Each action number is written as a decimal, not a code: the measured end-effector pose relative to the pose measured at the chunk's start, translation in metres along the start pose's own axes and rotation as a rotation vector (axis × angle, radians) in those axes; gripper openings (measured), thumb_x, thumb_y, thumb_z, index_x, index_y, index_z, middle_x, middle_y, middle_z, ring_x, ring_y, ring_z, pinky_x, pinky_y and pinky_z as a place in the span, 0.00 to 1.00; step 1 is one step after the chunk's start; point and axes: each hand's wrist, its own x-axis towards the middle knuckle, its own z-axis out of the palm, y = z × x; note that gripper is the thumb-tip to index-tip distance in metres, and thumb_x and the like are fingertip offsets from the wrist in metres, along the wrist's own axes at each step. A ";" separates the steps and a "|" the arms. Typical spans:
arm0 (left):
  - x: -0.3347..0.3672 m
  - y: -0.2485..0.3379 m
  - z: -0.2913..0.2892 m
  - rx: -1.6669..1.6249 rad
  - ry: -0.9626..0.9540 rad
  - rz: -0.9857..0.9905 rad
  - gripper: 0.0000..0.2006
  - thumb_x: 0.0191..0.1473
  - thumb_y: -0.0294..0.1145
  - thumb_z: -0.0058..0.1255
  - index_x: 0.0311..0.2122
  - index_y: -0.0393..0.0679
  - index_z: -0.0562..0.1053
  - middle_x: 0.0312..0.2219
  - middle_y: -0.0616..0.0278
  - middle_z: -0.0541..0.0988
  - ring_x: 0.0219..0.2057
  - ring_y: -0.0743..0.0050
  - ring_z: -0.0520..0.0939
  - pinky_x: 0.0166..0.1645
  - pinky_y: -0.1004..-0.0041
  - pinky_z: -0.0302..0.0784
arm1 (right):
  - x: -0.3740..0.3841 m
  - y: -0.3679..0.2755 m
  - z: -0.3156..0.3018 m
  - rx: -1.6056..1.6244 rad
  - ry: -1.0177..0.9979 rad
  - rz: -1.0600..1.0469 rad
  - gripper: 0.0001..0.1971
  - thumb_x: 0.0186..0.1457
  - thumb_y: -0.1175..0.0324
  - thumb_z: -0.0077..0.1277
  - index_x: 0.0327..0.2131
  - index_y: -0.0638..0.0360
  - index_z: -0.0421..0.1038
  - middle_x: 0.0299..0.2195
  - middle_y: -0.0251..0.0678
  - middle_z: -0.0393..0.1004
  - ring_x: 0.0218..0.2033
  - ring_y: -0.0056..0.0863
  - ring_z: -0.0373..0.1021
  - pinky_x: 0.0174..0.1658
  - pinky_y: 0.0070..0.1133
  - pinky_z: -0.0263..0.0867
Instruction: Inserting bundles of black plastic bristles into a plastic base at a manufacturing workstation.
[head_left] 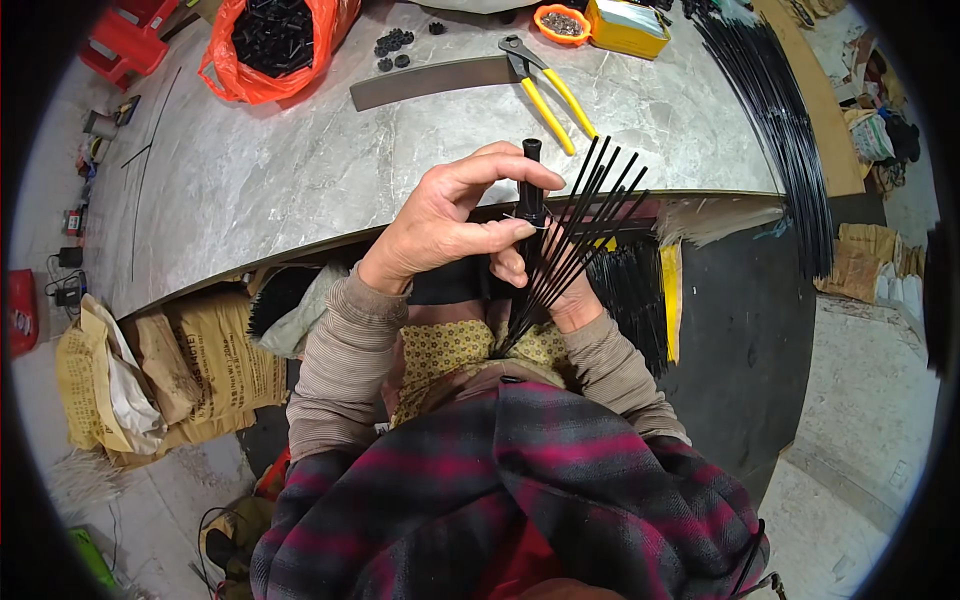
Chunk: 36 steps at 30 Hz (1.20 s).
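My left hand (440, 215) is closed, thumb and fingers pinching a short black tubular piece (532, 165) with a flared top, held upright just off the table's front edge. A thin light wire or strand (522, 218) shows near my thumb tip. Lower down, my right hand (575, 300) is curled round a bundle of thin black rods (575, 245), which partly hide it. The rods fan out upward to the right and draw together over my lap. On the table beyond lie yellow-handled pincers (553, 100), their jaws on a flat dark metal strip (430, 82).
A red plastic bag (330, 40) of black parts sits at the back left of the grey table (250, 170). Small black pieces (393, 42), an orange bowl (562, 12) and a yellow box (628, 35) stand farther back. Long black rods (770, 120) overhang the right edge.
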 end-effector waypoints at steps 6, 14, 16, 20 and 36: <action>-0.008 0.013 0.008 0.058 0.045 -0.049 0.19 0.46 0.16 0.61 0.46 0.36 0.75 0.44 0.57 0.74 0.50 0.67 0.74 0.61 0.66 0.63 | -0.001 -0.002 0.015 -0.059 0.059 0.022 0.29 0.60 0.41 0.51 0.44 0.63 0.72 0.25 0.35 0.70 0.25 0.23 0.66 0.29 0.19 0.64; -0.014 0.008 0.007 0.130 0.055 0.038 0.18 0.44 0.15 0.58 0.43 0.37 0.74 0.44 0.56 0.73 0.48 0.69 0.73 0.59 0.66 0.65 | 0.000 -0.003 0.025 -0.183 0.064 -0.025 0.30 0.57 0.42 0.56 0.45 0.64 0.71 0.24 0.36 0.71 0.23 0.24 0.67 0.28 0.19 0.65; -0.015 0.008 0.006 0.126 0.065 0.042 0.19 0.44 0.14 0.58 0.44 0.38 0.73 0.44 0.56 0.73 0.47 0.69 0.73 0.59 0.66 0.65 | 0.001 -0.003 0.022 -0.221 0.036 -0.032 0.28 0.58 0.44 0.56 0.45 0.64 0.71 0.24 0.37 0.72 0.24 0.24 0.68 0.28 0.19 0.65; -0.017 0.018 0.007 0.033 0.074 -0.061 0.21 0.46 0.13 0.57 0.47 0.39 0.70 0.45 0.57 0.71 0.48 0.70 0.73 0.58 0.67 0.67 | 0.003 -0.004 0.023 -0.241 0.036 -0.038 0.24 0.60 0.49 0.55 0.44 0.64 0.71 0.23 0.38 0.72 0.22 0.24 0.68 0.27 0.19 0.66; -0.015 -0.008 -0.012 -0.061 0.086 0.014 0.31 0.45 0.15 0.63 0.57 0.32 0.68 0.51 0.55 0.71 0.55 0.67 0.73 0.63 0.67 0.67 | 0.008 -0.002 0.034 -0.245 0.195 -0.086 0.17 0.50 0.70 0.59 0.42 0.66 0.69 0.22 0.40 0.74 0.19 0.26 0.71 0.21 0.19 0.69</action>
